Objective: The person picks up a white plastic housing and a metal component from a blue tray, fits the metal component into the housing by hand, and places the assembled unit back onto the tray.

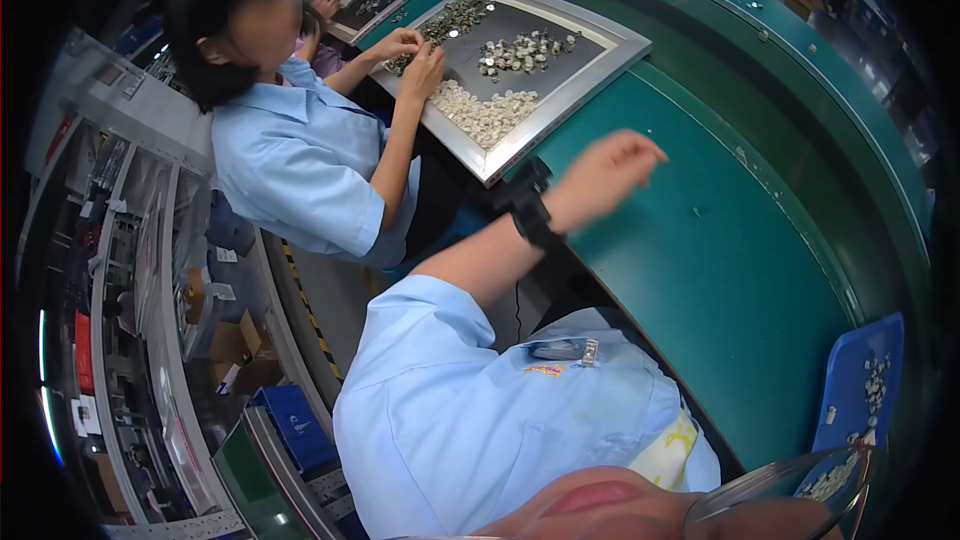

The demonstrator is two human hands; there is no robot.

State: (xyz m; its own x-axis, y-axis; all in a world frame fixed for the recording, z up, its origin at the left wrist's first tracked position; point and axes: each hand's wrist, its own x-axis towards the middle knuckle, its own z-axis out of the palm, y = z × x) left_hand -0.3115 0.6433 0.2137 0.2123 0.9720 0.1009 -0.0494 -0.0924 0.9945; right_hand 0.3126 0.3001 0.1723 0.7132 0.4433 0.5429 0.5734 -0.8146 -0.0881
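My left hand (610,175) is held above the bare green tabletop (690,270), with a black strapped device (535,218) on the wrist. Its fingers are curled, thumb and forefinger close together near the tips, and slightly blurred. Whatever they may pinch is too small to make out. Closest to this hand is the near corner of a silver-framed tray (490,165), where a heap of small cream-white parts (485,115) lies. Farther in are loose round whitish parts (525,52) and a strip of dark metallic parts (455,20). My right hand is out of view.
A co-worker in a light blue shirt (300,150) sits to my left, both hands (415,60) over the tray's edge. A blue tray (850,380) with small parts stands at the lower right. Shelves (150,340) with boxes run along the left.
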